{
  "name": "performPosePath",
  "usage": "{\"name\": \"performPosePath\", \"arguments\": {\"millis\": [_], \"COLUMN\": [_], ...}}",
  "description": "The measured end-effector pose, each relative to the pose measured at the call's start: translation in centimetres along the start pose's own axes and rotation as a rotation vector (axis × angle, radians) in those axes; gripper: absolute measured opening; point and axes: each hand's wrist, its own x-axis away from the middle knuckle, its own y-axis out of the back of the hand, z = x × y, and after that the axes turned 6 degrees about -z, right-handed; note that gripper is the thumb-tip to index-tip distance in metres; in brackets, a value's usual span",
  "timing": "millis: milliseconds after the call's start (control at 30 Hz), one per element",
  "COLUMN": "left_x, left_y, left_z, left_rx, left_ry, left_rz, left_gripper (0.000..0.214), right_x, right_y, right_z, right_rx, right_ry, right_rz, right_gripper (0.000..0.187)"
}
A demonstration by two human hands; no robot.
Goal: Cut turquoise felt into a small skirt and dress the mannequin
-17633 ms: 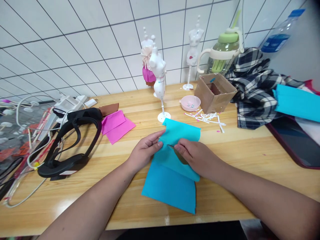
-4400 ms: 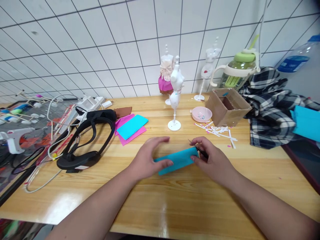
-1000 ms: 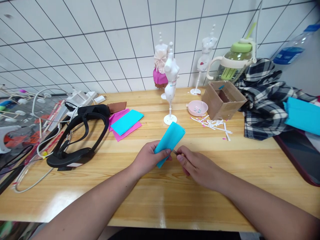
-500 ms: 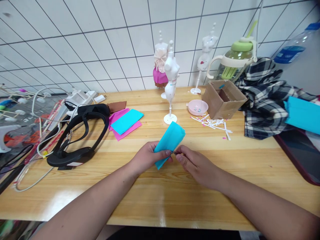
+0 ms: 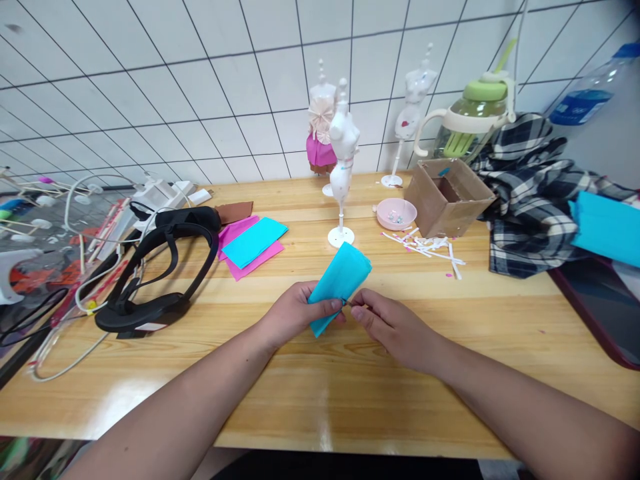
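A folded strip of cyan paper (image 5: 345,277) is held just above the wooden table (image 5: 350,387), tilted up to the right. My left hand (image 5: 295,313) pinches its lower end, thumb on top. My right hand (image 5: 387,320) is closed in a pinch on a thin dark metal tool (image 5: 350,304), whose tip meets the paper's edge beside my left thumb. Most of the tool is hidden inside my fingers.
A white doll mannequin (image 5: 343,167) stands behind the paper, with two more by the wall. Cyan and pink sheets (image 5: 253,245) lie left, beside a black headband (image 5: 155,273). A pink dish (image 5: 396,213), cardboard box (image 5: 447,197), paper scraps and checked cloth (image 5: 530,193) sit right.
Earlier a large cyan sheet lay flat; it is now a narrow folded strip lifted in my left hand. In the last second my right hand's tool edged slightly closer to the paper.
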Motion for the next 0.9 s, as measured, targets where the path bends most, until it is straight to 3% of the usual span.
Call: {"name": "performPosePath", "arguments": {"millis": [433,900], "left_x": [-0.07,0.07], "left_y": [0.01,0.16], "left_z": [0.04,0.07], "left_rx": [0.017,-0.056], "left_ry": [0.009,0.009], "left_rz": [-0.022,-0.013], "left_gripper": [0.033,0.040], "right_x": [-0.09,-0.03], "right_y": [-0.46,-0.20], "right_z": [-0.12,0.17], "right_rx": [-0.068,-0.001], "right_ry": [-0.016,0.030], "right_rz": [-0.007,-0.007], "right_gripper": [0.031,0.033]}}
